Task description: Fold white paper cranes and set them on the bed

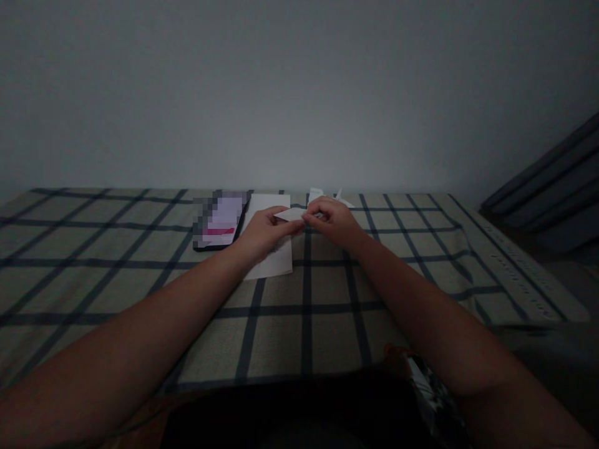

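Both my hands meet over a checked cloth near the far wall. My left hand [264, 234] and my right hand [333, 219] pinch a small folded white paper piece [290, 214] between their fingertips, holding it just above the cloth. Under my left hand lies a flat white paper sheet [276, 262]. Behind my right hand sit more white folded paper shapes [327, 196], partly hidden by the fingers.
A phone [219, 221] with a lit screen lies on the checked cloth [116, 262] just left of the sheet. A plain wall stands right behind the cloth's far edge. A dark striped fabric [552, 187] rises at the right. The scene is dim.
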Demonstrator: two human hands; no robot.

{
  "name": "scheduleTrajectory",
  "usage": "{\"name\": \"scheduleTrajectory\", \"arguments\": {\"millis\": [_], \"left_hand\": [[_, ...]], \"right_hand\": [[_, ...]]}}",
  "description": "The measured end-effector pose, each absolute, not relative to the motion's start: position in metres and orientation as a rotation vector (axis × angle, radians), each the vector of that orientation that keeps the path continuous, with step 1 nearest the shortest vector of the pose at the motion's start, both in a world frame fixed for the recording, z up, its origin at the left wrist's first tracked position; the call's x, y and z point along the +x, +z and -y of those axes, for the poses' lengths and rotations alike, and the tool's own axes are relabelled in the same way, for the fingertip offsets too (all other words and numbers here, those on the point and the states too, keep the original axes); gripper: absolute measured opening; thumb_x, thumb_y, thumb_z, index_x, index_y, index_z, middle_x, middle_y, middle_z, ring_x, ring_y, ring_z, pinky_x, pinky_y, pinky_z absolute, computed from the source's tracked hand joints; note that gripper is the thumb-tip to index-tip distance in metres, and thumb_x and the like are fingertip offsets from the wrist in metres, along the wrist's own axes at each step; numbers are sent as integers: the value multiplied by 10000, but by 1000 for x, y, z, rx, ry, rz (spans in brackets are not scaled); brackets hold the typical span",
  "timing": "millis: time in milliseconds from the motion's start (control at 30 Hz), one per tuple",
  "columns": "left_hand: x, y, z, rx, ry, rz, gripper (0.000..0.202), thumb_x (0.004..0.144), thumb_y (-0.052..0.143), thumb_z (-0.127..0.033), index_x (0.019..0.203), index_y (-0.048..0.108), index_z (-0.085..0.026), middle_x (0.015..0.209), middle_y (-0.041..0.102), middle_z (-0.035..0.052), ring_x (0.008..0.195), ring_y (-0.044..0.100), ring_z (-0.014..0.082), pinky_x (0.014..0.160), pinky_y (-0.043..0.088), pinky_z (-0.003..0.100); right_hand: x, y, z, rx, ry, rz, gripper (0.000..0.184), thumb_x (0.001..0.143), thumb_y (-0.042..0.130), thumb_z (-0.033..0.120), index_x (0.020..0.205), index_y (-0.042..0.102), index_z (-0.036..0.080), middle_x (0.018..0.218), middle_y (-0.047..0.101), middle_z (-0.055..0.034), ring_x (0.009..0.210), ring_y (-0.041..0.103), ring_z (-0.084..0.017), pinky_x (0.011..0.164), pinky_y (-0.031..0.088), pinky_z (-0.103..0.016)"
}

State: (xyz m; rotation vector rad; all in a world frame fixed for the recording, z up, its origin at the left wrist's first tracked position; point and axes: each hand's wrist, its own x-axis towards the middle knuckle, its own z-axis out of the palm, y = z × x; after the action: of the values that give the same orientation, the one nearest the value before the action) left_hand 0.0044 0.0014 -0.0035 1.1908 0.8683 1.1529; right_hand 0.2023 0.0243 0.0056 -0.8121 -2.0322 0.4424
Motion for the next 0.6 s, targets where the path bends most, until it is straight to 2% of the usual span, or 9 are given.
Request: {"name": "scheduleTrajectory", "arguments": {"millis": [133, 300, 600], "left_hand": [[5, -3, -1, 1180, 1170, -889, 409, 633, 936, -323, 936, 746, -124, 879, 789, 93, 796, 743, 169, 812, 564, 278], [6, 2, 0, 1130, 1245, -912, 404, 624, 928, -300, 941, 753, -121, 871, 788, 87, 780, 740, 163, 836, 574, 291], [7, 0, -2, 1171, 1283, -946, 350, 636, 907, -322, 874, 746, -122, 817, 771, 82, 742, 722, 176, 781, 566, 300]], "right_hand": [[201, 6, -22, -803, 506, 1986, 212, 881, 661, 374, 799, 679, 179, 825, 675, -44, 805, 608, -170, 716, 477, -302], [201, 6, -21, -850, 702, 1854, 259, 852, 695, 435, 903, 702, 181, 920, 712, -57, 848, 637, -173, 706, 510, -293], [201, 6, -25, -900, 682, 1857, 250, 830, 704, 419, 880, 711, 174, 886, 721, -57, 816, 633, -172, 737, 512, -312]]}}
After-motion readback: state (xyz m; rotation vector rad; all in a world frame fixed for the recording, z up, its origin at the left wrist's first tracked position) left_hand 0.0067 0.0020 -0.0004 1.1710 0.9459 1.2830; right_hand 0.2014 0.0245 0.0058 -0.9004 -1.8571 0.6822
